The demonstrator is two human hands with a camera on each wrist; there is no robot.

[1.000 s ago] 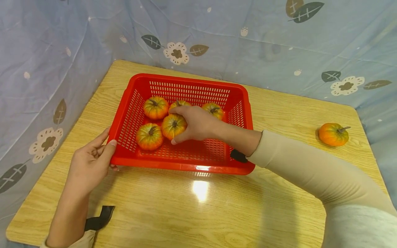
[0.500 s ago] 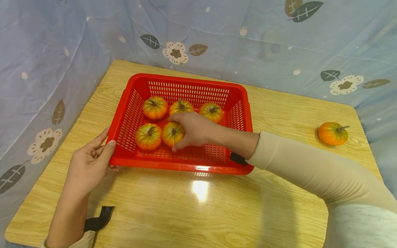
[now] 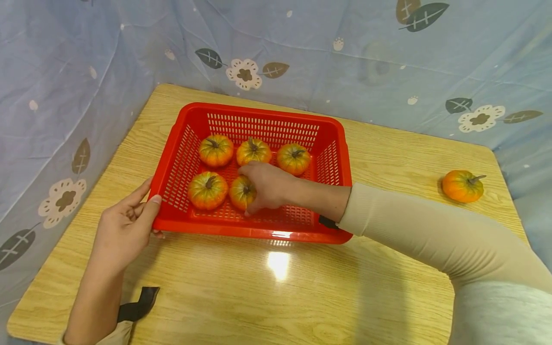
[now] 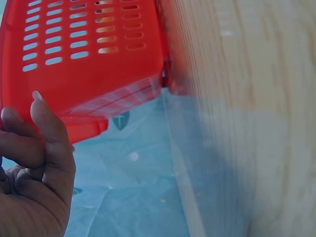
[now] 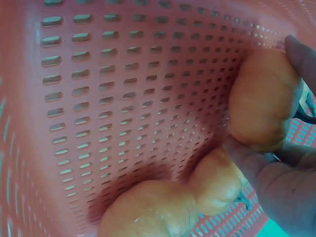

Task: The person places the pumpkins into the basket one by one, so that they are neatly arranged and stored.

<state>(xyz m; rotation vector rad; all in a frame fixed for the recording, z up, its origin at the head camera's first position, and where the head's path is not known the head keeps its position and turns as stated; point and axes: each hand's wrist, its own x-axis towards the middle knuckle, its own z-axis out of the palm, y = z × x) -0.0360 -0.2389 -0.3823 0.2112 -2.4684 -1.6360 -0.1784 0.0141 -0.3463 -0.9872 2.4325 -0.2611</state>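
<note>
A red plastic basket [image 3: 258, 234] with slotted walls stands on the table, several small orange pumpkins inside it. My left hand [image 3: 125, 225] grips the basket's rim at the front left corner, thumb on top. Inside the basket my right hand [image 3: 271, 187] holds one pumpkin [image 3: 241, 192] in the front row, fingers and thumb around its right side. To its left lies another pumpkin [image 3: 207, 190]. Behind them sit a left pumpkin [image 3: 216, 150], a middle pumpkin [image 3: 253, 151] and a right pumpkin [image 3: 293, 159]. The right wrist view shows the held pumpkin [image 5: 264, 101] between thumb and fingers.
One more pumpkin [image 3: 463, 186] lies on its side at the right of the wooden table [image 3: 258, 297]. Blue patterned cloth [image 3: 310, 52] hangs behind and beside the table. A black strap [image 3: 139, 304] shows at the left wrist.
My right hand has moved the held pumpkin toward the front of the basket and slightly right, uncovering the middle back pumpkin. My left hand keeps its hold on the rim.
</note>
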